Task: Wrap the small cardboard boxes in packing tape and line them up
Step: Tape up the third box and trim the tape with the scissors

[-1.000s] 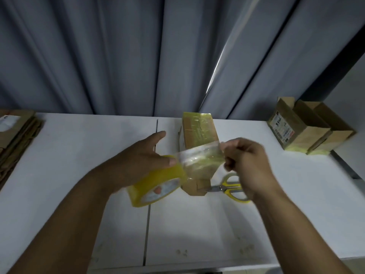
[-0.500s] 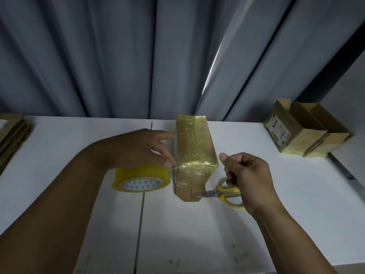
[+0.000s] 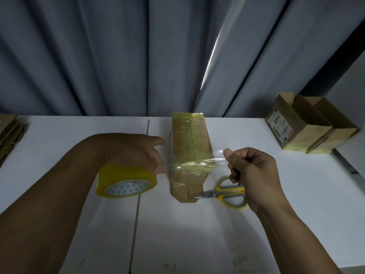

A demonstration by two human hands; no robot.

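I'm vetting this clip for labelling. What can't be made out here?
Head view.
Scissors handles: partly behind the right hand.
Tape strip end: inside that hand's pinch.
Flattened cardboard: cut off by the left edge.
Box label: print too small.
Tape roll top: under the left hand.

Partly taped box (image 3: 190,147) lies lengthwise, a clear strip (image 3: 219,156) stretched across it from the yellow roll (image 3: 126,180) just left. Two taped boxes (image 3: 300,129) stand well right, touching.
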